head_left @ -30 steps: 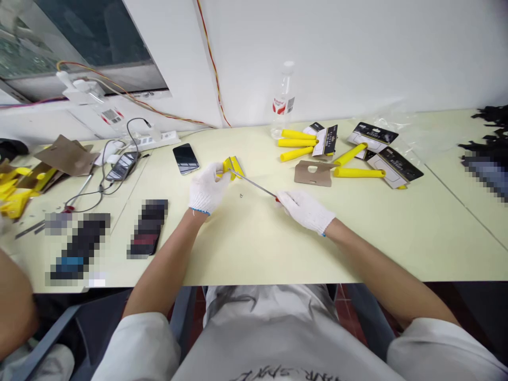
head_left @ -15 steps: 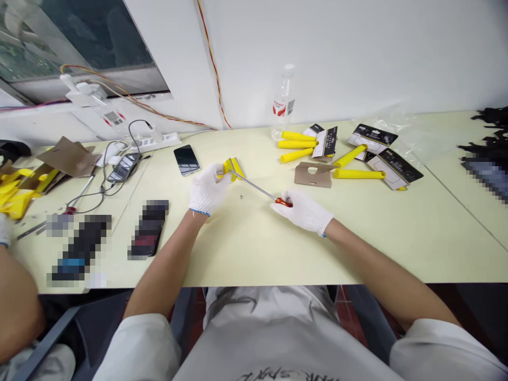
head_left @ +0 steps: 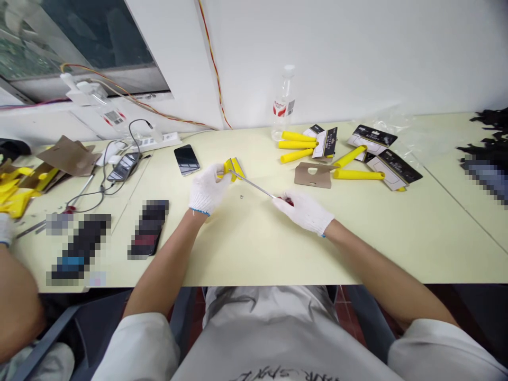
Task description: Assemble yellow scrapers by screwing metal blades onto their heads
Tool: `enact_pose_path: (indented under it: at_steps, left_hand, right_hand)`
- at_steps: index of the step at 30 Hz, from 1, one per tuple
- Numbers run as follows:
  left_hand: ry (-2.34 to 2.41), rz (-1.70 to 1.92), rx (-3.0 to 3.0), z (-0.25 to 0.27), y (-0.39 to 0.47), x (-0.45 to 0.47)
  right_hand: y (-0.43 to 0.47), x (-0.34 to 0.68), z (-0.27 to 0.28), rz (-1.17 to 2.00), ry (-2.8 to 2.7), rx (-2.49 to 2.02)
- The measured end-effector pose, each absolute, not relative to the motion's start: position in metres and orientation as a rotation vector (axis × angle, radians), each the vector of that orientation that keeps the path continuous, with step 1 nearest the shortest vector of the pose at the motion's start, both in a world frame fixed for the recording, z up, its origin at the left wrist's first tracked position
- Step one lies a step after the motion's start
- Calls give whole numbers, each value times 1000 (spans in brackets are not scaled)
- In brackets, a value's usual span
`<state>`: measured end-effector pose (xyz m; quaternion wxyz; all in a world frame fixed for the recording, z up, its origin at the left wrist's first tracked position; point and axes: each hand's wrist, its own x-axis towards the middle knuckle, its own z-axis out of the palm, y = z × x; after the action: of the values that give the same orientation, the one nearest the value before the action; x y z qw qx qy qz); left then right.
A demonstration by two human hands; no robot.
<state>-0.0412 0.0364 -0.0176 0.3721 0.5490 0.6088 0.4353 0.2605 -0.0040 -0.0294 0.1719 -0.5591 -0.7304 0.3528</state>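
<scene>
My left hand (head_left: 208, 189), in a white knit glove, is closed on a yellow scraper (head_left: 239, 168) with a metal strip along its far edge; the glove covers part of it. My right hand (head_left: 305, 212), gloved alike, grips the red handle of a screwdriver (head_left: 256, 187). The long shaft slants up to the left, and its tip touches the yellow scraper near the left fingers. On the table just below the shaft lies a tiny metal screw (head_left: 242, 197).
Yellow-handled scrapers (head_left: 297, 144) with black-and-white cards lie at the back right, beside a brown cardboard piece (head_left: 313, 175). A plastic bottle (head_left: 283, 106) stands behind them. Phones, including a black one (head_left: 186, 160), and a power strip (head_left: 162, 141) lie left. Another person's arm (head_left: 18, 301) is at far left.
My right hand has rolled slightly around the screwdriver handle, so less of the red shows. The scraper and my left hand stay in place.
</scene>
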Motion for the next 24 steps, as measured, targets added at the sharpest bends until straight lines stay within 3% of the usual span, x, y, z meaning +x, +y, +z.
enact_pose_path:
  at_steps: [6,16,24]
  left_hand:
    - [1826,1070,1684,-15,34,-39]
    - [1769,1092,1656,-20,35,-40]
    - [1713,1211,1603,-20,37,-45]
  right_hand:
    - [-4,261,-26,1083,-2088,-1574]
    - [-3,262,-31,1126,-2061,-1574]
    - [0,263,-37,904,-2010,-1581]
